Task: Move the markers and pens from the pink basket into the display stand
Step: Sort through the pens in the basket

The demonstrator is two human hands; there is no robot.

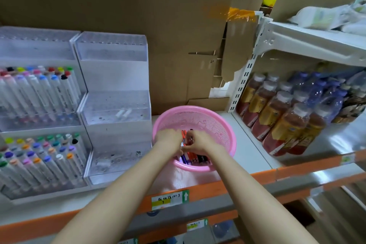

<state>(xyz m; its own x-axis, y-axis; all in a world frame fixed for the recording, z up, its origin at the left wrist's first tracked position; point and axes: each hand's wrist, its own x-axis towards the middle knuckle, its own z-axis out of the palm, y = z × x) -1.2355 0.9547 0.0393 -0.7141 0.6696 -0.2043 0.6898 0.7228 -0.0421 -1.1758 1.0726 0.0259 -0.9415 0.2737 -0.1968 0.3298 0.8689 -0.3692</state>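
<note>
Step in hand: pick-up from the pink basket (217, 125). No pen has been transferred yet.

Both hands are inside the basket. The right hand (198, 142) has its fingers curled round several pens (195, 158). The left hand (168, 137) lies over the same bundle with its fingers bent down among them; whether it grips cannot be told.

Next move, as a judgement: close on a small bundle, lift it clear of the basket rim, carry it left and seat each pen upright in a tier.

Containers:
- The pink basket stands on the shelf (247, 144) near its front edge, just beside the display stand. It holds red, blue and black pens, heaped at its near side.
- The display stand (116, 105) has three clear tiers. It holds no pens, only a few small loose bits that are too small to identify.
- The filled stand (39, 95), toward the left end of the shelf, is packed with capped white markers.
</note>
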